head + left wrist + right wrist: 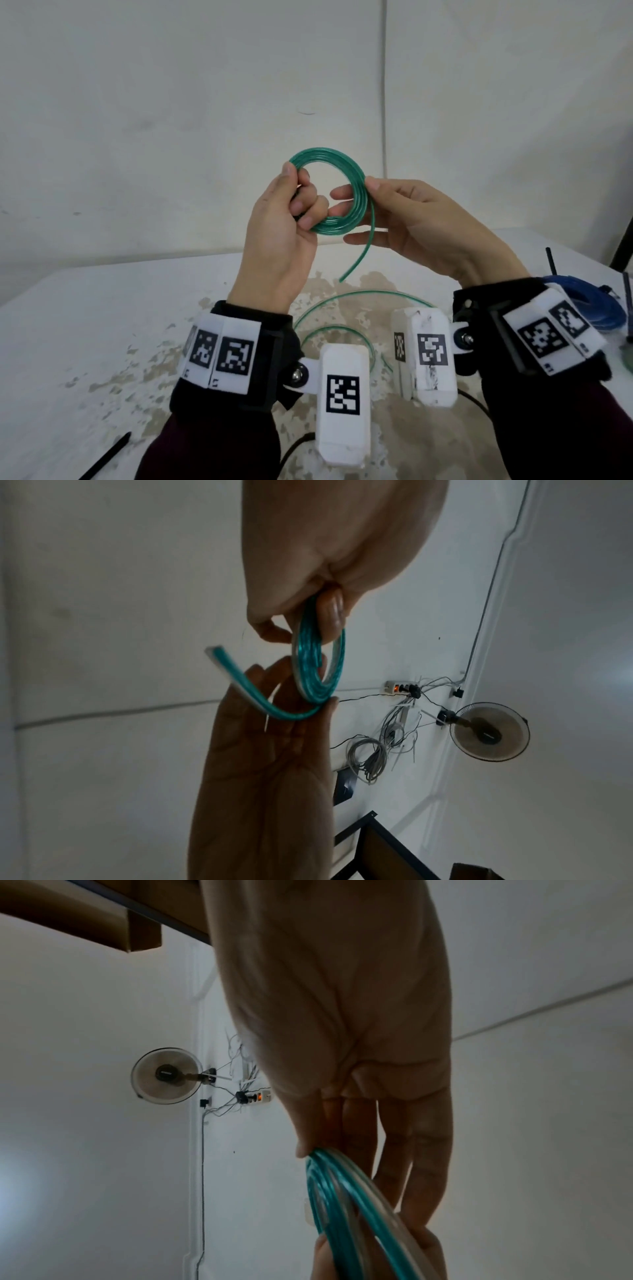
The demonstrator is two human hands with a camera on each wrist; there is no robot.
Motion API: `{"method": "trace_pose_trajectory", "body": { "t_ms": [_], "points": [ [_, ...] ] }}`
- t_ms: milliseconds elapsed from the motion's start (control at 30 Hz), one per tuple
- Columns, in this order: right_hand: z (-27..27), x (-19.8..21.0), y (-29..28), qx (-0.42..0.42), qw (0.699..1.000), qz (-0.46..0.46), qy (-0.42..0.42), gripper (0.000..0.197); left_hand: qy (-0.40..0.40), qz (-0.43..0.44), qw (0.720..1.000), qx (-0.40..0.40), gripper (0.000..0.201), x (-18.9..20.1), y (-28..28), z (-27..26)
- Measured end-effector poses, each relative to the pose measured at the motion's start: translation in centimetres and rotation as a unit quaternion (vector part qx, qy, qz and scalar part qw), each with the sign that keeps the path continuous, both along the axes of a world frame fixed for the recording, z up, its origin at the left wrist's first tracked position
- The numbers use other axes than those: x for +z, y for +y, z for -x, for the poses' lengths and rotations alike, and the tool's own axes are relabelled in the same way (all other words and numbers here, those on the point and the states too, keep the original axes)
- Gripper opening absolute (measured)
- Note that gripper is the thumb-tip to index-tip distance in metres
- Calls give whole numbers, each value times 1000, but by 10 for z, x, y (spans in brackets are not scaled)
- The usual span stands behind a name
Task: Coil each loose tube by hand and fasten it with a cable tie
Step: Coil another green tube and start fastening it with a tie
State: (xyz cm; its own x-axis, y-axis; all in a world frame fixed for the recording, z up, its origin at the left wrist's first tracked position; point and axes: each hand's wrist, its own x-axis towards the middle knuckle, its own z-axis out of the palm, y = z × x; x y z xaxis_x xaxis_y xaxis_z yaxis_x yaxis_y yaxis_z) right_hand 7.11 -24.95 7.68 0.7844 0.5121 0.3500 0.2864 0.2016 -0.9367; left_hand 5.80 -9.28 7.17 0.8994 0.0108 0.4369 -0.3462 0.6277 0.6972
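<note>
We are holding the green tube (342,168) up in the air above the white table (85,325), already wound into a ring of several turns, and the step in hand, as we judge it, is laying in the last of its length. Our left hand (277,236) is gripping the ring's left side, thumb (286,174) pressed against the outer face and the other fingers curled through the middle, so the turns are staying stacked there. Our right hand (421,219) is pinching the ring's right side between thumb (375,185) and forefinger, while its remaining fingers are lying straight and loosely together beneath. From that pinch the loose tail (359,253) is hanging down and curving leftward, its cut end well clear of the table. To do this well, we are probably wanting to keep the left grip firm as an anchor and let the right hand slide along the tail, feeding it round the same circle rather than across it, since springy tubing like this looks ready to pop open if either pinch slackens. Another green tube (359,294) is lying loose on the table below, a blue coil (596,308) is sitting at the right edge, and a black strip that may be a cable tie (113,452) is lying near left, within reach once the tail is tucked.
</note>
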Motion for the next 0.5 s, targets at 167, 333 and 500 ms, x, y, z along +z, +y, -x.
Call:
{"method": "trace_pose_trajectory", "body": {
  "t_ms": [167, 333, 500],
  "points": [
    [-3, -3, 5, 20, 999, -46, 8, 33, 16, -25, 1000, -7, 31, 3, 0, 3],
    [-4, -1, 8, -17, 998, -59, 9, 36, 29, -85, 994, -61, 30, 5, 6, 10],
    [-2, 0, 1, -37, 999, 20, -8, 37, 35, -264, 962, -63, 28, 5, 17, 11]
  ]
}}
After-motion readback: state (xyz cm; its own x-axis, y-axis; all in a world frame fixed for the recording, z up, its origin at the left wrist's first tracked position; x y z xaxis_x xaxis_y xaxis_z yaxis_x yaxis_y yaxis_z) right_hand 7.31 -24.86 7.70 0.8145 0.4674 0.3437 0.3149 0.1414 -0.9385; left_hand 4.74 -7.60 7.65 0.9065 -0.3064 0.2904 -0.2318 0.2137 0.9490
